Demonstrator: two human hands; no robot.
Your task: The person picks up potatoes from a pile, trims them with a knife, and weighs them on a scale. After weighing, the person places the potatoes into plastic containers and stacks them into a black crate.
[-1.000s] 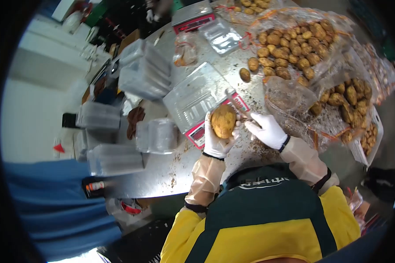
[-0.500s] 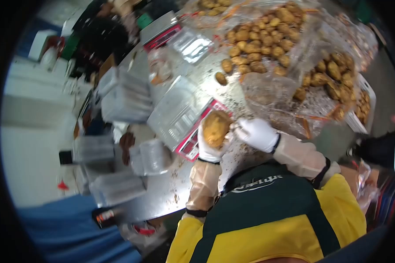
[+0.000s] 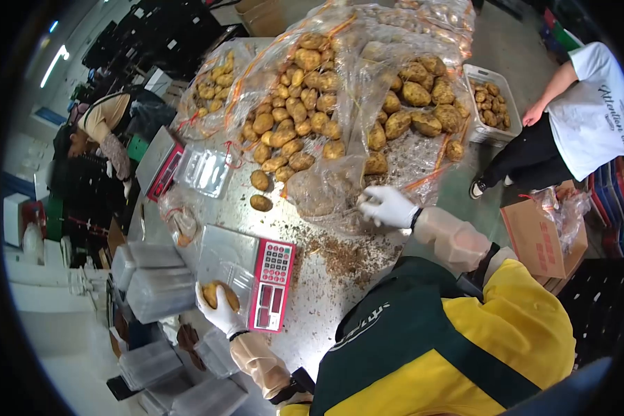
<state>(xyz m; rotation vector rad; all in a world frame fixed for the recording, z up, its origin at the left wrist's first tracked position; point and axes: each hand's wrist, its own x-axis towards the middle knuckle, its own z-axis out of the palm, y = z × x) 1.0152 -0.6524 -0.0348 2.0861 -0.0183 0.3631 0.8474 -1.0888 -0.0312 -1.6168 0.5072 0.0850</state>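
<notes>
My left hand (image 3: 220, 315), in a white glove, is closed around a brown potato (image 3: 223, 296) over the near corner of a clear plastic tray (image 3: 223, 253). The tray sits on a pink-edged digital scale (image 3: 274, 281) with a keypad and dark display windows. To the right, my right hand (image 3: 390, 208), also gloved in white, reaches to the near edge of a clear plastic bag (image 3: 326, 184). Its fingers are apart and slightly bent, with nothing visible in them. Large potatoes (image 3: 426, 104) and smaller potatoes (image 3: 298, 111) lie in open bags beyond.
Loose dirt (image 3: 347, 256) is scattered over the metal table. Stacked clear trays (image 3: 159, 295) stand at the left, and a second scale (image 3: 161, 163) is farther back. A white crate (image 3: 496, 135) holds potatoes beside a person in a white shirt (image 3: 589, 104). Another person (image 3: 107, 121) bends at far left.
My left hand has carried the potato from in front of me leftward to the tray. My right hand has separated from it and moved towards the bag. The view has turned.
</notes>
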